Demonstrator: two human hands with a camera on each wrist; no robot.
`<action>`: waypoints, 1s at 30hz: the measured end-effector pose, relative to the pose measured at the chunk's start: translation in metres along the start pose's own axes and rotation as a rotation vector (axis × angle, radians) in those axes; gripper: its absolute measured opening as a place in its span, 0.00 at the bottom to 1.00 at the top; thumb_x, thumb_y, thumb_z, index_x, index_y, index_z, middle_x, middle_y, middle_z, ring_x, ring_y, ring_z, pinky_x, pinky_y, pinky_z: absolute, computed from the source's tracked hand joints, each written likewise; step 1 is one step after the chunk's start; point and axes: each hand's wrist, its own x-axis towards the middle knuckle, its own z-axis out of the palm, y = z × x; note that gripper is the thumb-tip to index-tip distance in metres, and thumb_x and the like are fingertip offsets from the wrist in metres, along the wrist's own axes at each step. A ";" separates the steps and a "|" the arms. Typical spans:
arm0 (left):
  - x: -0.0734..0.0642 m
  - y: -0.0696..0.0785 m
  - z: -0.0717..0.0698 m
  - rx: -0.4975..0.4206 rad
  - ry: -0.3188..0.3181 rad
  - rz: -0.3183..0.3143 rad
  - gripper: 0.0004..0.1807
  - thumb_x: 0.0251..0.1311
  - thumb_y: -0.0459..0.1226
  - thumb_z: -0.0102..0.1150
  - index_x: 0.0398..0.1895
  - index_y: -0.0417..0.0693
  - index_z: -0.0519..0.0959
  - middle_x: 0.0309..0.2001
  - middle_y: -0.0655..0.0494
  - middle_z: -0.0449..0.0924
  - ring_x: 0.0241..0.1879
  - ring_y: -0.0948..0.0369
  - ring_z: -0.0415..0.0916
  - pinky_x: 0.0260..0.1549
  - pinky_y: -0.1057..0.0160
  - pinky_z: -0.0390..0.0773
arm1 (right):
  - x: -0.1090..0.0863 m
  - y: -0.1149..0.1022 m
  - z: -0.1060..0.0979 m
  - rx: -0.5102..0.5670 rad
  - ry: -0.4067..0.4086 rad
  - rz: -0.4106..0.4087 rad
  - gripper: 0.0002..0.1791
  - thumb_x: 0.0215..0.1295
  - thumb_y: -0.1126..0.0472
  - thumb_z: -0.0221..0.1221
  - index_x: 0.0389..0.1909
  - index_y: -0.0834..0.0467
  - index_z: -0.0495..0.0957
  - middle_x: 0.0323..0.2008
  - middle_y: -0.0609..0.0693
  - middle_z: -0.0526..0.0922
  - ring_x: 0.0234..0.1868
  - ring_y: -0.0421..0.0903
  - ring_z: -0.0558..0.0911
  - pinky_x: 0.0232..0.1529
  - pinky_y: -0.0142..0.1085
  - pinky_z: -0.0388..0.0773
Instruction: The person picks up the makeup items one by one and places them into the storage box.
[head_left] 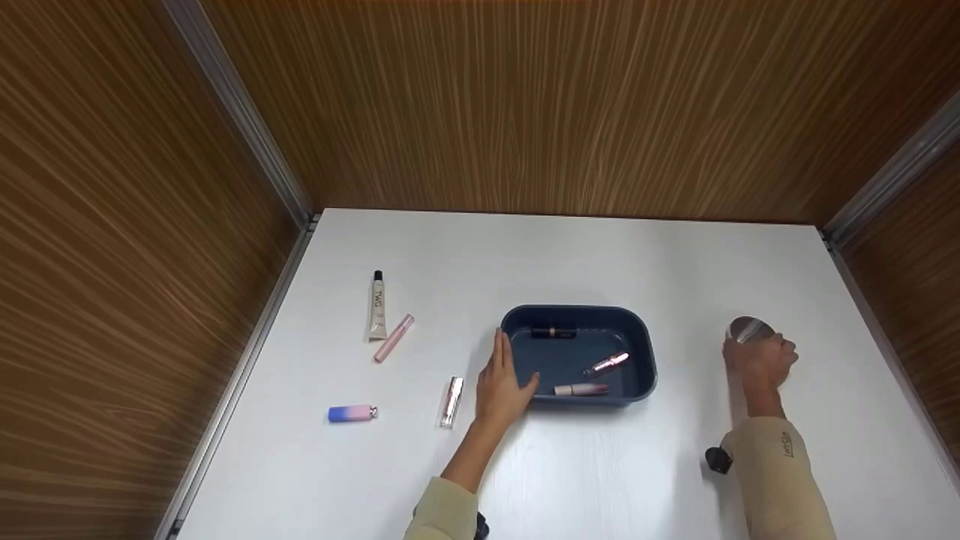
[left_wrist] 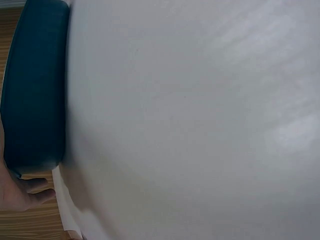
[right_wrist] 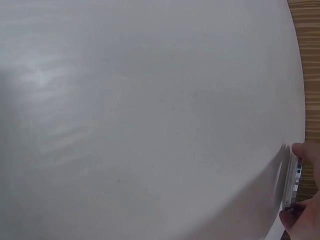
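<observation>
A dark blue rectangular basin (head_left: 641,367) stands mid-table, with a black tube (head_left: 553,333), a shiny pink tube (head_left: 607,364) and a pale pink lipstick tube (head_left: 581,390) lying in it. Along its left wall rests my left hand (head_left: 501,390), fingers straight and thumb at the front left corner; the left wrist view shows the basin's side (left_wrist: 37,90) and part of the hand (left_wrist: 25,192). To the right, my right hand (head_left: 761,364) pinches a round compact (head_left: 750,328) with a mirror-like top by its edges. The right wrist view shows the compact (right_wrist: 293,182) edge-on between thumb and finger.
On the left of the white table (head_left: 450,255) lie a cream squeeze tube (head_left: 377,307) with black cap, a slim pink tube (head_left: 394,339), a blue-pink lipstick (head_left: 352,413) and a silvery tube (head_left: 451,403). Wood-grain panels (head_left: 525,112) enclose the back and sides.
</observation>
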 end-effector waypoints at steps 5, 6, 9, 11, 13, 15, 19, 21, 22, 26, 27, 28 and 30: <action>0.001 -0.001 0.001 0.001 0.028 0.024 0.47 0.54 0.51 0.60 0.68 0.33 0.52 0.70 0.45 0.45 0.60 0.52 0.63 0.50 0.56 0.69 | -0.006 -0.002 -0.002 0.006 -0.016 0.001 0.47 0.59 0.48 0.53 0.59 0.85 0.46 0.54 0.81 0.55 0.57 0.73 0.57 0.54 0.55 0.62; 0.001 -0.001 0.001 0.001 0.035 0.030 0.47 0.54 0.50 0.60 0.68 0.32 0.52 0.70 0.45 0.45 0.59 0.52 0.63 0.49 0.57 0.69 | -0.007 -0.003 -0.002 0.009 -0.013 0.002 0.47 0.59 0.48 0.53 0.59 0.85 0.46 0.55 0.81 0.54 0.57 0.72 0.56 0.55 0.54 0.61; 0.000 -0.002 0.001 0.000 0.044 0.037 0.46 0.53 0.50 0.60 0.68 0.32 0.53 0.70 0.45 0.45 0.59 0.52 0.63 0.49 0.57 0.70 | -0.011 -0.004 -0.002 0.028 0.008 0.003 0.46 0.58 0.50 0.54 0.59 0.84 0.48 0.55 0.80 0.55 0.57 0.72 0.57 0.55 0.54 0.61; 0.000 -0.002 0.001 -0.004 0.046 0.036 0.46 0.53 0.49 0.61 0.68 0.32 0.53 0.70 0.45 0.45 0.59 0.52 0.63 0.48 0.57 0.70 | -0.014 -0.005 -0.002 0.043 0.034 -0.005 0.45 0.57 0.51 0.57 0.58 0.84 0.50 0.54 0.80 0.57 0.57 0.71 0.58 0.55 0.54 0.62; 0.001 -0.002 0.002 -0.009 0.047 0.033 0.47 0.53 0.49 0.61 0.68 0.32 0.53 0.70 0.44 0.46 0.59 0.52 0.64 0.48 0.57 0.70 | -0.016 -0.006 -0.001 0.069 0.053 -0.011 0.44 0.56 0.52 0.58 0.58 0.83 0.51 0.54 0.79 0.58 0.57 0.71 0.59 0.55 0.54 0.61; 0.001 -0.001 0.001 -0.014 0.047 0.031 0.47 0.53 0.49 0.62 0.68 0.32 0.52 0.70 0.43 0.46 0.58 0.52 0.64 0.48 0.56 0.70 | -0.018 -0.007 -0.001 0.094 0.062 -0.014 0.44 0.55 0.53 0.59 0.59 0.82 0.52 0.54 0.79 0.58 0.57 0.70 0.58 0.56 0.54 0.60; 0.001 -0.001 0.000 -0.011 0.038 0.028 0.47 0.54 0.50 0.61 0.68 0.32 0.52 0.70 0.44 0.45 0.58 0.52 0.64 0.48 0.56 0.70 | -0.022 -0.009 -0.002 0.130 0.074 -0.021 0.45 0.54 0.54 0.60 0.60 0.81 0.51 0.55 0.78 0.58 0.58 0.70 0.58 0.56 0.55 0.59; 0.001 -0.001 0.000 -0.003 0.035 0.028 0.47 0.54 0.50 0.60 0.68 0.32 0.51 0.70 0.45 0.45 0.58 0.52 0.64 0.48 0.56 0.70 | -0.024 -0.010 -0.001 0.140 0.088 -0.031 0.44 0.54 0.54 0.61 0.60 0.81 0.52 0.54 0.78 0.59 0.57 0.70 0.58 0.55 0.56 0.60; 0.001 -0.002 0.001 -0.002 0.036 0.029 0.47 0.54 0.50 0.60 0.68 0.32 0.51 0.70 0.45 0.45 0.58 0.51 0.64 0.48 0.56 0.70 | -0.025 -0.011 -0.001 0.144 0.096 -0.038 0.44 0.54 0.54 0.61 0.59 0.81 0.53 0.54 0.78 0.59 0.57 0.71 0.59 0.55 0.56 0.60; 0.001 -0.002 0.001 -0.008 0.035 0.026 0.47 0.53 0.49 0.61 0.68 0.32 0.51 0.70 0.45 0.45 0.58 0.51 0.64 0.49 0.56 0.69 | -0.031 -0.013 0.001 0.168 0.115 -0.060 0.43 0.53 0.54 0.62 0.58 0.80 0.55 0.53 0.78 0.61 0.56 0.71 0.60 0.54 0.57 0.60; 0.001 -0.002 0.001 -0.010 0.033 0.025 0.47 0.53 0.50 0.61 0.68 0.32 0.51 0.70 0.45 0.45 0.58 0.51 0.64 0.49 0.56 0.69 | -0.032 -0.014 0.002 0.174 0.112 -0.062 0.43 0.53 0.54 0.62 0.58 0.80 0.56 0.53 0.77 0.61 0.56 0.71 0.60 0.54 0.57 0.60; 0.001 -0.001 0.001 -0.012 0.031 0.024 0.47 0.54 0.50 0.61 0.68 0.32 0.51 0.70 0.45 0.45 0.59 0.51 0.63 0.49 0.56 0.69 | -0.034 -0.014 0.002 0.180 0.108 -0.065 0.43 0.53 0.54 0.62 0.58 0.79 0.56 0.53 0.77 0.61 0.56 0.71 0.60 0.54 0.57 0.60; 0.001 -0.001 0.000 -0.017 0.030 0.025 0.47 0.54 0.50 0.60 0.68 0.33 0.51 0.70 0.45 0.45 0.59 0.51 0.63 0.49 0.56 0.69 | -0.037 -0.015 0.002 0.186 0.101 -0.069 0.42 0.52 0.54 0.62 0.58 0.79 0.56 0.53 0.77 0.61 0.56 0.71 0.60 0.54 0.57 0.60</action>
